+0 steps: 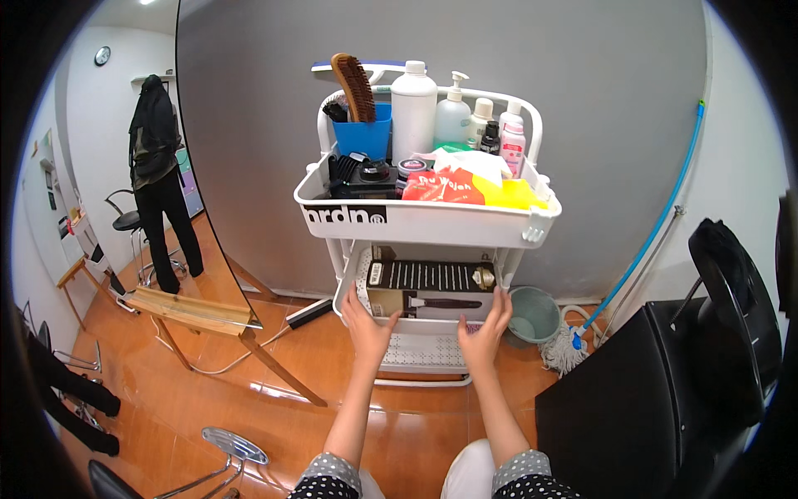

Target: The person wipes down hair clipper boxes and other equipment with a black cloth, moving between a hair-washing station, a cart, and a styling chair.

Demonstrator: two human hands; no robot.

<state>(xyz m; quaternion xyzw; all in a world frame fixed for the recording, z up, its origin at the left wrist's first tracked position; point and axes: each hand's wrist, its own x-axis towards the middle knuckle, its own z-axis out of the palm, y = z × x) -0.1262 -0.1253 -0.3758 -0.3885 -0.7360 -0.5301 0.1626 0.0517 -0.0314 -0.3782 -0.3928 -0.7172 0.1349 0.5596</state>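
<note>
A white three-tier trolley (430, 219) stands in front of me. My left hand (368, 321) is at the front left corner of its middle tray (424, 325), thumb towards the front wall and fingers up along the side. At the opposite corner, my right hand (487, 321) holds the tray in the same way. Between my hands lie a black patterned box (430, 276) and a flat box picturing a dark-handled brush (446, 304). The top tray carries a blue cup (365, 138) with a wooden brush (355, 87), a white bottle (414, 112), a pump bottle (452, 118) and a red-yellow wipes pack (449, 187).
A large mirror (206, 187) on a wooden stand (193, 309) leans at left, reflecting a person. A grey bucket (533, 318), a mop (564, 349) and a black salon washing unit (605, 399) are on the right. A chrome footrest (235, 444) protrudes at lower left.
</note>
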